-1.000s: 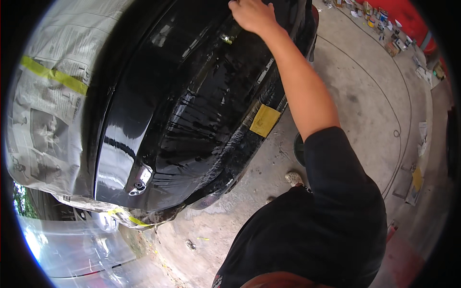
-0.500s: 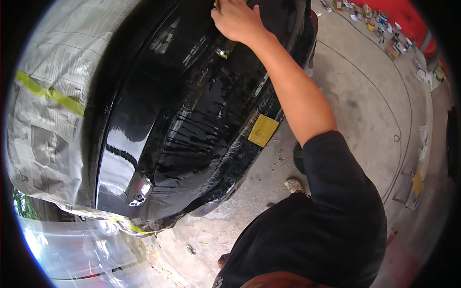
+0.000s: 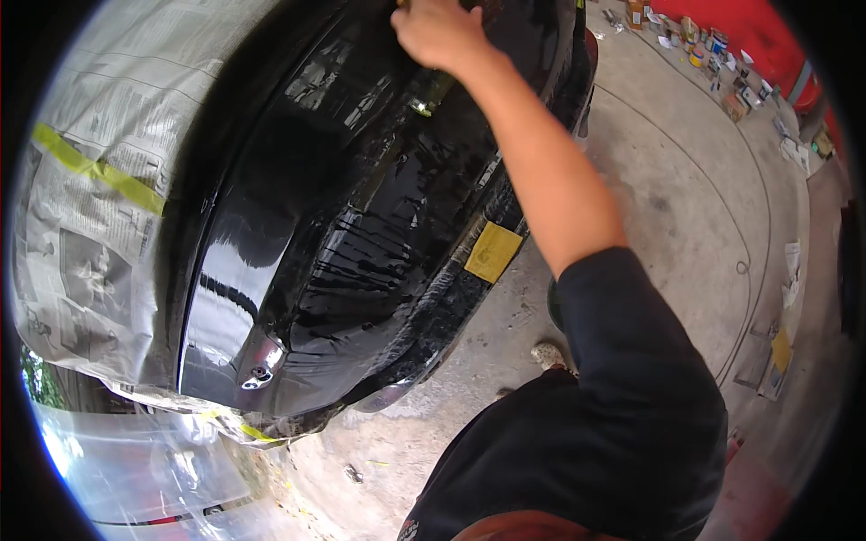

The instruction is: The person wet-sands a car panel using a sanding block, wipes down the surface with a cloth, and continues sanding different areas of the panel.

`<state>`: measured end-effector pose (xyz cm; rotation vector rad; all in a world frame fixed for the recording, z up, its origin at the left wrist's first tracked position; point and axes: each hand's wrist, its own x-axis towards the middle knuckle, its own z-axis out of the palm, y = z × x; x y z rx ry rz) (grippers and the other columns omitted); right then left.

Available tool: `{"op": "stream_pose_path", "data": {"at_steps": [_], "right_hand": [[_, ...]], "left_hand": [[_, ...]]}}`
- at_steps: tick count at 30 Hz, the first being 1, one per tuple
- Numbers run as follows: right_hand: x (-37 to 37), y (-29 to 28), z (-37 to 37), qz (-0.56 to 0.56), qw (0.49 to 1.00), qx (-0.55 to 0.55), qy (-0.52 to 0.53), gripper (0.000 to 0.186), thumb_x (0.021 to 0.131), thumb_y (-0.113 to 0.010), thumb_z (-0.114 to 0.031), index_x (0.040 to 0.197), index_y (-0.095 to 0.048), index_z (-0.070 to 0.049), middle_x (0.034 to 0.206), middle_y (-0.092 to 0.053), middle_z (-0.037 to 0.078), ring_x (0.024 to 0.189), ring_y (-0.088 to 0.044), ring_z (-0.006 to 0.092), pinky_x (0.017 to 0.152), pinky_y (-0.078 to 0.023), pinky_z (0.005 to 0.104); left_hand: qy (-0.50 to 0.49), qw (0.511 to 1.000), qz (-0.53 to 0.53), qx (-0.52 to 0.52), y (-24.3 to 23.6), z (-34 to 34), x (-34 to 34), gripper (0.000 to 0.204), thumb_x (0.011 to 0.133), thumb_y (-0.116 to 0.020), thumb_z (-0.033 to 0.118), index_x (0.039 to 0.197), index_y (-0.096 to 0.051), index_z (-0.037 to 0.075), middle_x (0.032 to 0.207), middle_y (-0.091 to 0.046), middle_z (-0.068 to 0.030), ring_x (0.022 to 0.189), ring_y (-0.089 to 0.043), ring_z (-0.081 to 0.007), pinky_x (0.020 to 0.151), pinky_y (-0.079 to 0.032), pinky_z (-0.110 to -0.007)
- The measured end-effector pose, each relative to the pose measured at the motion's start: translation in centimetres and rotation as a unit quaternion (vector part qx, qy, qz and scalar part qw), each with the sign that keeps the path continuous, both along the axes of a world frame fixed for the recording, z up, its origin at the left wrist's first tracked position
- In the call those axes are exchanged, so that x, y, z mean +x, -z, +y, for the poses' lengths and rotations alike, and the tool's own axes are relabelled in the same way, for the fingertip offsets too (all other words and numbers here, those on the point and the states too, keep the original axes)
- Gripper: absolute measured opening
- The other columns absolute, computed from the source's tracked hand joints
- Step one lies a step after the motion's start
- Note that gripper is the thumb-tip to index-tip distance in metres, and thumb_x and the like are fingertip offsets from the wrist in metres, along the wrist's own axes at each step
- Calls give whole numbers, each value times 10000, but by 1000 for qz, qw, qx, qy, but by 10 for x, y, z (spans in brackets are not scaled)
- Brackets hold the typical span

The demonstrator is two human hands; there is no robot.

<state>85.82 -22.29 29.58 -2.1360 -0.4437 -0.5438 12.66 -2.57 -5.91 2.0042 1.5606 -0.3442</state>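
My right hand [image 3: 440, 34] reaches to the top edge of the view, over a black, glossy car panel [image 3: 244, 194]. Its fingers are partly cut off there. A thin yellow edge shows beside them, which looks like sandpaper [image 3: 402, 4] pressed between fingers and panel. Dark wet streaks run down the panel's lower face. A square yellow sheet [image 3: 492, 252], like sandpaper too, lies on the dull, scuffed bumper ledge [image 3: 433, 290] below my forearm. My left hand does not show.
Newspaper masking [image 3: 95, 261] with yellow-green tape [image 3: 99, 171] covers the car's left part. Clear plastic sheeting [image 3: 153, 464] hangs at lower left. A dark round container [image 3: 554, 305] stands partly behind my arm. Cans and bottles [image 3: 713, 50] line the far right; a cable [image 3: 713, 185] crosses the concrete floor.
My right hand has slid slightly left and up along the panel, and my forearm has shifted left with it. The yellow sheet on the ledge stays put.
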Motion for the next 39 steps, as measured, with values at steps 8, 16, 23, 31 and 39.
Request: {"op": "stream_pose_path", "data": {"at_steps": [8, 16, 23, 31, 39], "right_hand": [[-109, 38, 65, -197, 979, 28, -43, 754, 863, -707, -310, 1475, -395, -2, 1588, -320, 145, 1486, -294, 328, 1068, -274, 782], [25, -36, -1, 52, 998, 40, 0, 646, 1027, -432, -322, 1577, -241, -43, 1690, -141, 126, 1558, -115, 335, 1203, -183, 658], [-83, 2, 63, -72, 997, -23, -24, 625, 1042, -419, -305, 1567, -249, -12, 1679, -173, 145, 1553, -154, 316, 1175, -225, 678], [-239, 28, 152, -279, 942, -34, -182, 643, 855, -663, -316, 1412, -526, -27, 1566, -370, 136, 1487, -259, 315, 1055, -224, 810], [-179, 26, 98, -277, 939, -146, -143, 795, 861, -706, -274, 1556, -354, -121, 1658, -277, 37, 1528, -260, 202, 1121, -217, 757]], "left_hand": [[4, 1000, -4, 5, 3, -1, -10, 214, 827, -714, 331, 857, -753, 122, 799, -736, -119, 745, -730, -270, 646, -550, -413], [-16, 1000, -1, -2, 11, -8, -38, 217, 840, -694, 346, 851, -751, 137, 797, -732, -118, 745, -731, -277, 636, -548, -416], [-40, 999, 8, -11, 13, -17, -57, 222, 851, -677, 359, 845, -750, 150, 795, -728, -117, 744, -733, -284, 627, -546, -419], [76, 997, -23, 2, -25, 30, 10, 288, 792, -701, 305, 911, -749, 47, 833, -742, -158, 766, -725, -249, 717, -569, -392], [12, 992, -119, 32, 26, 52, -48, 310, 756, -753, 272, 954, -765, 34, 877, -754, -172, 842, -736, -330, 756, -568, -430]]}}
